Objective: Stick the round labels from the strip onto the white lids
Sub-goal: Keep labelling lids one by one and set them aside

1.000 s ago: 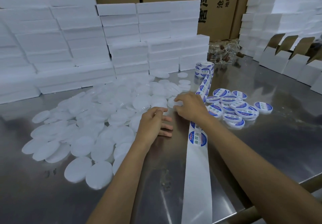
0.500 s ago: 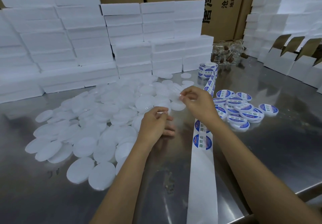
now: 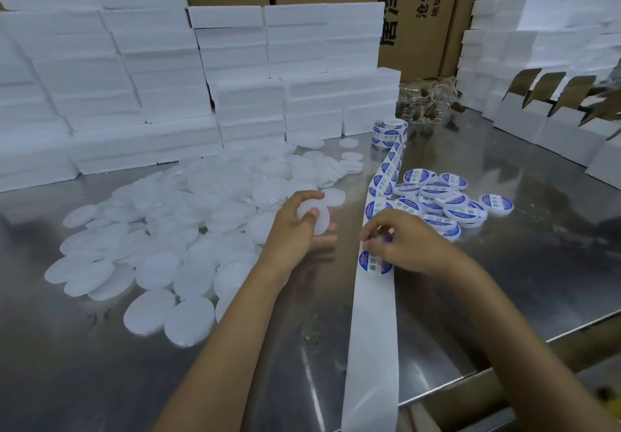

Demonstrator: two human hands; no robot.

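A single wide-angle view from the person's head looks forward and down across the steel bench (image 3: 504,263). It sits close above the forearms, which enter from the bottom edge. Stacked white boxes (image 3: 134,78) and brown cartons (image 3: 420,11) close off the far side.

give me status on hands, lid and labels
Left hand holding one blank white lid. Right hand fingers on label strip, peeling. Nothing in the way.

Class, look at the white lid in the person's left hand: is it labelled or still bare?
Bare. The lid in the left hand shows plain white; the right hand is at the strip.
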